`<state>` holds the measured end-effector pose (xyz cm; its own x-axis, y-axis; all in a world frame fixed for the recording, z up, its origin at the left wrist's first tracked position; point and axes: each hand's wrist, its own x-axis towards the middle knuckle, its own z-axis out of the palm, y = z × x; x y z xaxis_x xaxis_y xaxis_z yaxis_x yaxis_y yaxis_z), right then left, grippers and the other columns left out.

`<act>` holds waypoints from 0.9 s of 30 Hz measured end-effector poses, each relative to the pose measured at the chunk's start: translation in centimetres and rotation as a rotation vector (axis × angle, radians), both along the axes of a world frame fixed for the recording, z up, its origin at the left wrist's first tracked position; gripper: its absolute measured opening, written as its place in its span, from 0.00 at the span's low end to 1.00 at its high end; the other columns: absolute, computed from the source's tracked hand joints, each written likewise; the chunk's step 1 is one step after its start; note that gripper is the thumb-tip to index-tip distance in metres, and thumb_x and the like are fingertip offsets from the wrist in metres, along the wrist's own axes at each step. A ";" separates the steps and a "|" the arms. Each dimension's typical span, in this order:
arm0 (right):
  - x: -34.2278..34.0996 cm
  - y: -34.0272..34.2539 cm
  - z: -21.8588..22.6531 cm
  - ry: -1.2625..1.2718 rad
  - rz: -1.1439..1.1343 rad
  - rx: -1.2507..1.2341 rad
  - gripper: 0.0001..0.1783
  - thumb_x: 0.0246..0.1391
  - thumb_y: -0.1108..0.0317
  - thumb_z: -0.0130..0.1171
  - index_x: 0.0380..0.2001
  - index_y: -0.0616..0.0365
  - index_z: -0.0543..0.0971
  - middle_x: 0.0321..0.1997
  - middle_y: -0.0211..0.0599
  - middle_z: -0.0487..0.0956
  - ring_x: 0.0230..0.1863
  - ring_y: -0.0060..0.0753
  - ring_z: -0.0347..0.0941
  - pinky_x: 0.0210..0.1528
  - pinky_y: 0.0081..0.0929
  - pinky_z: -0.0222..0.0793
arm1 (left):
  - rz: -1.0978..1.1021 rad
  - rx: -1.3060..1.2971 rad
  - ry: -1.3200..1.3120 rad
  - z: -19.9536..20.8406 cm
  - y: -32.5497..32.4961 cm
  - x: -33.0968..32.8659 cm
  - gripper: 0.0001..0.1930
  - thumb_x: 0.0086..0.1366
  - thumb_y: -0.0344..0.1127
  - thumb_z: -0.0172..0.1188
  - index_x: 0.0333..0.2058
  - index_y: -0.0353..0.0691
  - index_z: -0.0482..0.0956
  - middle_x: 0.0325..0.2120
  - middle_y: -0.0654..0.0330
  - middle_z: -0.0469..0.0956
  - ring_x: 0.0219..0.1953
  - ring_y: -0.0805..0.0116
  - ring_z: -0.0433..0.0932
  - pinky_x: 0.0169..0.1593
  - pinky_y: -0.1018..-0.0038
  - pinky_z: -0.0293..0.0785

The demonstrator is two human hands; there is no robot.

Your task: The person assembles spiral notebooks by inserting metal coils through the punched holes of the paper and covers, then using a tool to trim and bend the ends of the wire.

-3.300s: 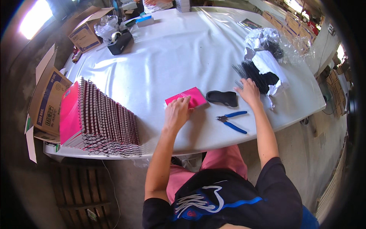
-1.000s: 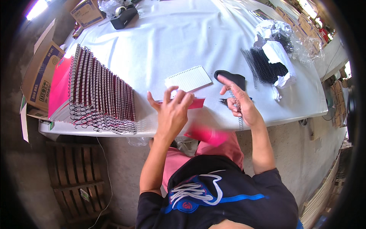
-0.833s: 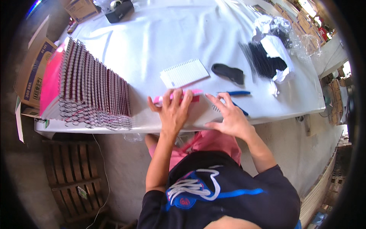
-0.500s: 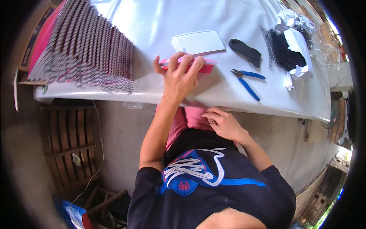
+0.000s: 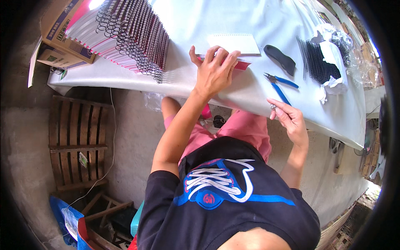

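Observation:
My left hand (image 5: 214, 73) is palm down on the table, its fingers curled over a pink-red covered notepad (image 5: 242, 65). The hand hides most of the pad, and the little finger sticks out to the left. Just beyond lies a white sheet stack (image 5: 237, 43) with a row of holes along its far edge. By the table's front edge, my right hand (image 5: 292, 125) is raised with its fingertips closed around a small greyish coiled piece (image 5: 273, 107), blurred and partly covered. Blue-handled cutting pliers (image 5: 280, 84) lie just beyond it, jaws pointing up-left.
A tall pile of wire-bound books (image 5: 137, 37) stands at the left beside a cardboard box (image 5: 66, 50). To the right are a black curved object (image 5: 280, 59) and black binding coils (image 5: 318, 60) with white paper and clear plastic. A wooden slatted piece (image 5: 79, 141) leans below left.
My right hand has risen from my lap to the table's front edge, beside the pliers. My left hand still grips the pink-red pad. The whole view has shifted, showing more of the box.

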<state>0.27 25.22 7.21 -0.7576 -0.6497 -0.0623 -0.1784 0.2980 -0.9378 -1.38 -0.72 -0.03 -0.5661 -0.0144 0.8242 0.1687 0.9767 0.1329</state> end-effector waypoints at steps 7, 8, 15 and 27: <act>-0.5 0.0 -0.2 0.054 -0.160 -0.062 0.13 0.54 0.73 0.58 0.44 0.59 0.79 0.33 0.28 0.76 0.31 0.17 0.68 0.33 0.14 0.63 | -0.018 0.009 -0.021 0.3 0.3 0.4 0.04 0.55 0.41 0.56 0.31 0.56 0.75 0.31 0.71 0.70 0.47 0.68 0.68 0.59 0.37 0.16; -0.7 -0.4 0.1 0.094 -0.175 -0.085 0.13 0.54 0.73 0.58 0.44 0.59 0.79 0.33 0.28 0.76 0.32 0.17 0.68 0.33 0.14 0.63 | -0.014 0.019 -0.031 0.5 0.5 0.3 0.04 0.55 0.41 0.56 0.31 0.56 0.75 0.31 0.71 0.70 0.48 0.67 0.68 0.59 0.36 0.16; -0.7 -0.5 1.4 0.185 -0.280 -0.019 0.13 0.51 0.73 0.60 0.42 0.58 0.79 0.34 0.31 0.78 0.34 0.18 0.72 0.36 0.16 0.66 | 0.005 0.146 -0.186 2.1 1.7 0.4 0.24 0.43 0.58 0.60 0.32 0.45 0.74 0.39 0.59 0.66 0.52 0.55 0.60 0.56 0.34 0.30; -6.4 -5.2 1.5 0.362 -0.162 -0.076 0.11 0.49 0.75 0.60 0.38 0.57 0.80 0.34 0.34 0.78 0.31 0.23 0.71 0.32 0.20 0.66 | 0.196 0.148 -0.099 1.6 2.7 0.6 0.25 0.36 0.60 0.67 0.27 0.50 0.74 0.35 0.65 0.71 0.43 0.65 0.66 0.50 0.50 0.49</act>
<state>-6.10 20.05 8.72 -0.8147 -0.5127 0.2709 -0.4575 0.2815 -0.8435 -0.74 2.02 1.55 -0.6189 -0.2476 0.7455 -0.0425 0.9582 0.2830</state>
